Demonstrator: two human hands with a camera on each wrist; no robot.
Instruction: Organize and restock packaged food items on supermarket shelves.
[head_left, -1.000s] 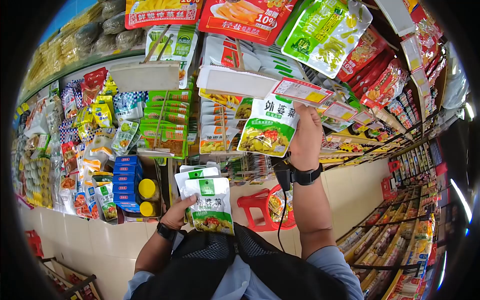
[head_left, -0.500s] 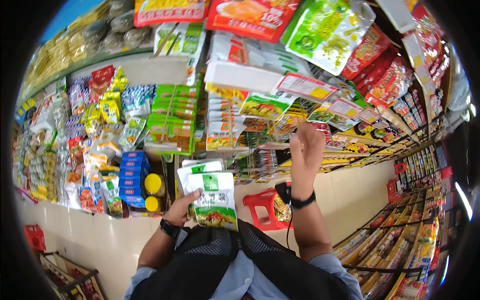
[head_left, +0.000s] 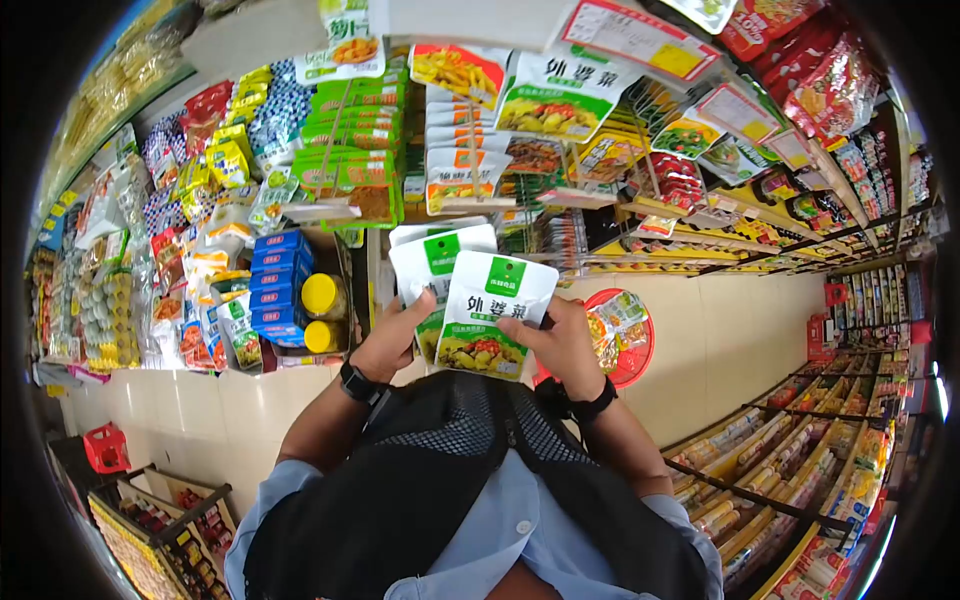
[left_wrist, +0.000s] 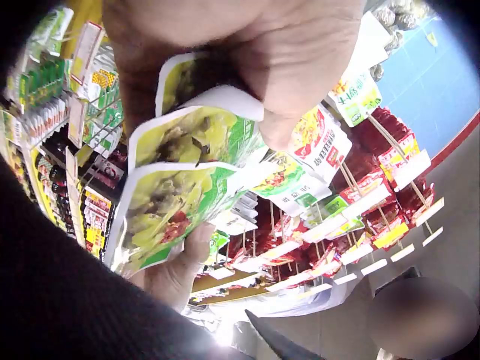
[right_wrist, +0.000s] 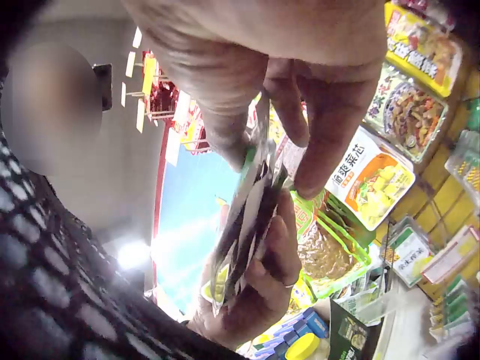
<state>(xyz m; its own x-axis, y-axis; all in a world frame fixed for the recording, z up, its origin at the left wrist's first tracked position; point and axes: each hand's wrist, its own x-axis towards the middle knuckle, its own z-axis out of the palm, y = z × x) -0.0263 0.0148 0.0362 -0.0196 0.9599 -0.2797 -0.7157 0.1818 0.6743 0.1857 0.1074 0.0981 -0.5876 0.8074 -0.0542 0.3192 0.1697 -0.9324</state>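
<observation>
In the head view my left hand (head_left: 388, 338) grips a small stack of white-and-green food pouches at its left side, thumb on the front. The front pouch (head_left: 497, 290) has a green label at its top and a picture of chopped vegetables. Fanned out behind it, another pouch (head_left: 425, 262) shows its upper left part. My right hand (head_left: 565, 348) pinches the front pouch at its right side, thumb across the print. The left wrist view shows the layered pouches (left_wrist: 180, 184) from below; seen edge-on in the right wrist view, the stack (right_wrist: 251, 202) lies between both hands.
A similar pouch (head_left: 565, 95) hangs on the rack in front, beside green packets (head_left: 350, 140) on hooks. Blue boxes (head_left: 280, 285) and yellow-lidded jars (head_left: 322, 296) stand left of my hands. A red stool (head_left: 640, 362) with packets on it is at the right, on the floor.
My right hand has let go of the hanging pouch, drawn back from the rack, and come down to pinch the front pouch. The left hand has raised the stack, and the view has shifted.
</observation>
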